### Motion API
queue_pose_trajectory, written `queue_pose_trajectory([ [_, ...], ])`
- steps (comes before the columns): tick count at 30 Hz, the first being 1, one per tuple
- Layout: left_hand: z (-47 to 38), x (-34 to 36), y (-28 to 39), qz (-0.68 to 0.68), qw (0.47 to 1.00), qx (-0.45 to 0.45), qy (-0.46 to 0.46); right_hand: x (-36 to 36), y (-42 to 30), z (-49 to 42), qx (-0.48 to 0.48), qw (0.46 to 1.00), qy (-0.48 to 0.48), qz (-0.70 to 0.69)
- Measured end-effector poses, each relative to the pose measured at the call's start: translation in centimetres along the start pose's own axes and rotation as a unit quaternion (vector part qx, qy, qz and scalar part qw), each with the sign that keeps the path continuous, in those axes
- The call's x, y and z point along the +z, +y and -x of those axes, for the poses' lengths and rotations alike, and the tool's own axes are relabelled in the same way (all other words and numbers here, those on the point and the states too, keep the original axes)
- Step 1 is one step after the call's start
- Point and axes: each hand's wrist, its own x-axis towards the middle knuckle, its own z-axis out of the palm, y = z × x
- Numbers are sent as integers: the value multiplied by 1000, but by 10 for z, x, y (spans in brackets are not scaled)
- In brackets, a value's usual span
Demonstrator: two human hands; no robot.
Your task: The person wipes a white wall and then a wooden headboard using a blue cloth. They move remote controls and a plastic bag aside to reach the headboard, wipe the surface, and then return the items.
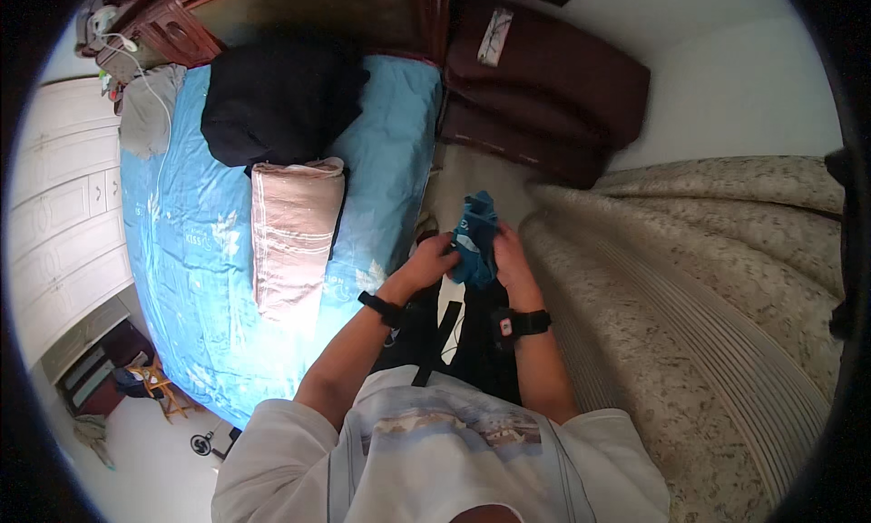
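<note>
A crumpled teal cloth item (476,240) with a pale patch is held up in front of me, between both hands. My left hand (435,259) grips its left edge, the thumb lying near the pale patch. On the other side my right hand (512,256) has its fingers at the cloth's right edge. On the bed to the left lie a folded beige towel-like cloth (297,237) with white stripes and, beyond it, a bundled black cloth (279,104).
A bed with a light-blue patterned sheet (204,264) fills the left. Long patterned curtains (680,305) hang at the right. A dark brown upholstered piece (544,94) stands ahead, and white cabinets (61,196) line the far left. A white cable (165,111) crosses the bed.
</note>
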Motion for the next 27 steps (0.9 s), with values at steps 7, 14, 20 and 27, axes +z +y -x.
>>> queue_pose_trajectory([
  [7,32,-8,64,-67,958,194,200,28,-80,-5,16,994,-41,96],
  [14,49,-98,68,-31,916,212,339,95,-253,-93,-333,938,43,91],
  [20,32,-197,55,-78,893,191,401,202,-389,-220,-618,606,177,469],
  [27,9,-274,73,-41,897,159,411,199,-331,-264,-543,503,176,649],
])
